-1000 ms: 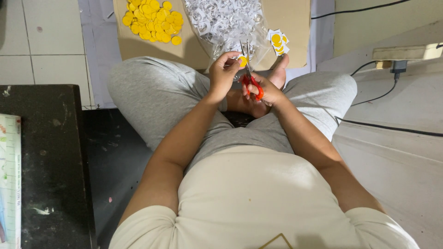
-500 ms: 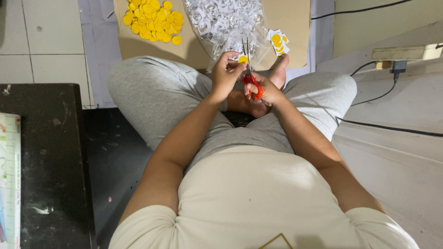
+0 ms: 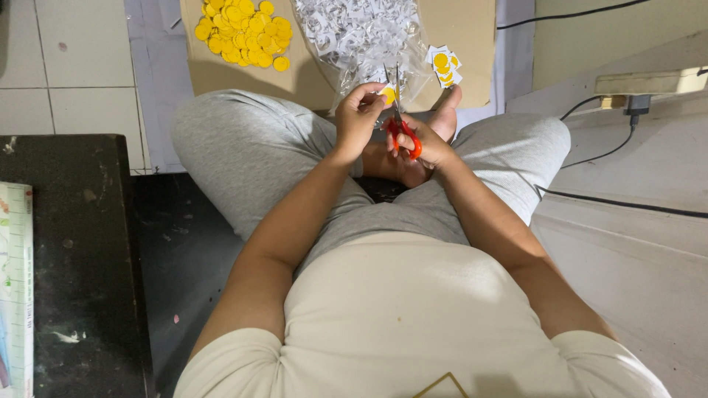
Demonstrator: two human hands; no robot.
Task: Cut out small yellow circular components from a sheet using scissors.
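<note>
I sit cross-legged on the floor. My left hand (image 3: 359, 114) pinches a small yellow paper disc (image 3: 388, 95) by its white edge. My right hand (image 3: 422, 140) grips red-handled scissors (image 3: 399, 121), blades pointing up beside the disc. Just beyond my hands lies a clear plastic bag of white paper scraps (image 3: 359, 33) on a brown cardboard sheet (image 3: 310, 74). A heap of cut yellow discs (image 3: 243, 33) rests at the sheet's far left. A few uncut white squares with yellow circles (image 3: 444, 65) lie to the right of the bag.
A dark low table (image 3: 70, 258) with a printed sheet (image 3: 15, 287) stands to my left. A power strip (image 3: 649, 81) with a plugged adapter and black cables (image 3: 619, 203) lies on the raised ledge at right. White tiles (image 3: 66, 66) cover the floor at far left.
The hands have stayed in the same place; the disc has turned slightly between my left fingers while the scissors work at its edge.
</note>
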